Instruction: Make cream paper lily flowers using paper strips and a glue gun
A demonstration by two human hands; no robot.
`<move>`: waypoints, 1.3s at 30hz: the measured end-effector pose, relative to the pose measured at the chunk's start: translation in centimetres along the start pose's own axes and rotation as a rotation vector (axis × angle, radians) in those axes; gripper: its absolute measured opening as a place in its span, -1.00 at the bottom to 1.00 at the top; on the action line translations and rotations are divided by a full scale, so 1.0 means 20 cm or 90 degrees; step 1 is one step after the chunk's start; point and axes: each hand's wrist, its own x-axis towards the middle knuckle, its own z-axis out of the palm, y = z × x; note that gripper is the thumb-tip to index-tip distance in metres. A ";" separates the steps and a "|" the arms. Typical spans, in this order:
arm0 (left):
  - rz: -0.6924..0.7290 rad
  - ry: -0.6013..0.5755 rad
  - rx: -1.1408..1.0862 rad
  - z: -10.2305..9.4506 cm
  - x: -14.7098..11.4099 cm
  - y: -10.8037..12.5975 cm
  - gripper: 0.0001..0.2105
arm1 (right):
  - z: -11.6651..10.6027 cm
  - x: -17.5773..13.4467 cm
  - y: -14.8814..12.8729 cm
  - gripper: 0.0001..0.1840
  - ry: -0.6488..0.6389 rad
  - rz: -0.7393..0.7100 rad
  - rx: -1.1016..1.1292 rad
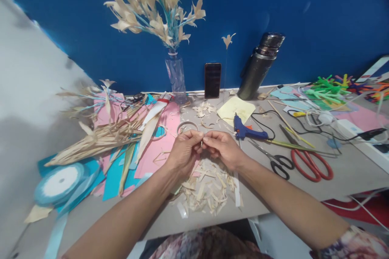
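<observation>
My left hand point(187, 149) and my right hand point(222, 148) meet at the middle of the table, thumbs and fingertips pinched together. Between them is a small pale piece, mostly hidden by the fingers and too small to name. Below the hands lies a heap of dry husk scraps point(209, 190). A roll of tape point(187, 124) rests just beyond my left hand. Beyond my right hand, a blue glue gun point(247, 128) lies with its nozzle over a pale yellow sheet point(232, 107).
Scissors with black handles point(281, 166) and red-handled scissors point(313, 164) lie at right, near cables and a power strip point(361, 141). Dried husks point(97, 141) and a ribbon spool point(60, 182) are at left. A bottle of husk flowers point(175, 75), a phone point(212, 81) and a flask point(259, 66) stand behind.
</observation>
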 end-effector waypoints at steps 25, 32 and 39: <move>-0.036 0.001 -0.069 0.03 -0.01 0.01 -0.79 | 0.02 -0.02 -0.03 -0.71 0.076 -0.162 -0.168; -0.006 0.009 -0.081 0.04 -0.02 0.02 -0.67 | 0.02 -0.04 -0.04 -0.73 0.066 -0.174 -0.182; -0.004 -0.044 0.002 0.03 -0.04 0.02 -0.59 | 0.05 -0.04 -0.05 -0.64 0.039 -0.118 -0.053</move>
